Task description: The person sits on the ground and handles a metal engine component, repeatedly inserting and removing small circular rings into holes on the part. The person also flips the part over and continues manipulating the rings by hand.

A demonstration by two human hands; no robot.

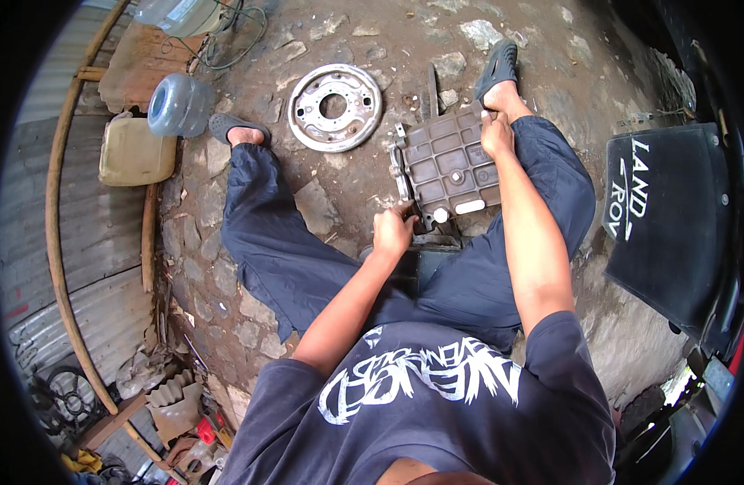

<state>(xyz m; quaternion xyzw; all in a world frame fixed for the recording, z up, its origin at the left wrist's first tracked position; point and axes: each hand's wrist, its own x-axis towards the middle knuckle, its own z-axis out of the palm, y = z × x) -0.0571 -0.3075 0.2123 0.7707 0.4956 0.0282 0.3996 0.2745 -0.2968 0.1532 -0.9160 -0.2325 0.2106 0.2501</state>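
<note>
Casing of brown, ribbed metal (pixel 446 158) sits right of a silvery round disc (pixel 333 128); our bare right hand (pixel 497 136) clamps fingers round its edge, our bare left hand (pixel 393 233) curls, hold unclear; even steadying should help.

- 2 bare hands, mine: left hand (pixel 394 232), right hand (pixel 497 137)
- 1 ribbed metal casting (pixel 437 153), right between my fingers lol
- 1 round metal disc (pixel 333 132), out past my left fingers
- 2 dark clogs (pixel 499 66), both farther out than my fingers
- 2 see-through plastic containers (pixel 180 105) plus 1 yellowish jerrycan (pixel 137 151), well left of my fingers
- 1 black panel (pixel 671 230), well right of them
</note>
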